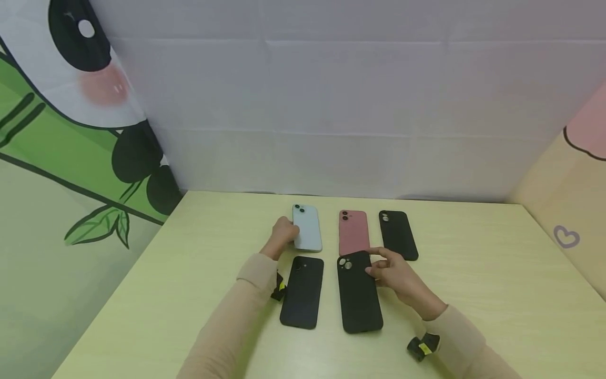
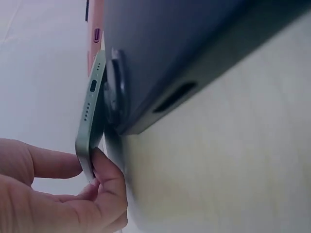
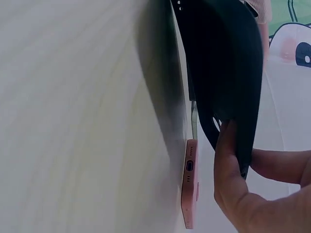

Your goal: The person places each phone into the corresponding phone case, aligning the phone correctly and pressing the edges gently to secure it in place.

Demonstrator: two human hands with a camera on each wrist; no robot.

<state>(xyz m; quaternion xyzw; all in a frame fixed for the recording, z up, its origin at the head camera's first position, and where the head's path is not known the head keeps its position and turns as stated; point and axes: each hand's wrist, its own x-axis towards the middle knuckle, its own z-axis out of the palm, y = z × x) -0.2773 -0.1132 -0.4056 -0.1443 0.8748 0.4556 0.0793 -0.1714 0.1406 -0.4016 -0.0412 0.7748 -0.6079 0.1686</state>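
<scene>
My left hand point(image 1: 283, 231) pinches a light blue phone point(image 1: 307, 227) at its left edge. In the left wrist view the thumb and fingers grip one corner of that phone point(image 2: 87, 121), whose charging port end faces the camera. A black phone case point(image 1: 361, 297) with camera cutouts is held at its upper right edge by my right hand point(image 1: 395, 273). The right wrist view shows the case point(image 3: 223, 63) raised off the table, its hollow inner side visible, pinched between thumb and fingers. A dark phone point(image 1: 302, 292) lies just below the left hand, camera side up.
A pink phone point(image 1: 354, 231) lies beyond the held case, at the middle of the row. Right of it is a black phone or case point(image 1: 399, 237) with a camera area. The pale table point(image 1: 473, 263) meets a white cloth backdrop point(image 1: 331, 105) behind.
</scene>
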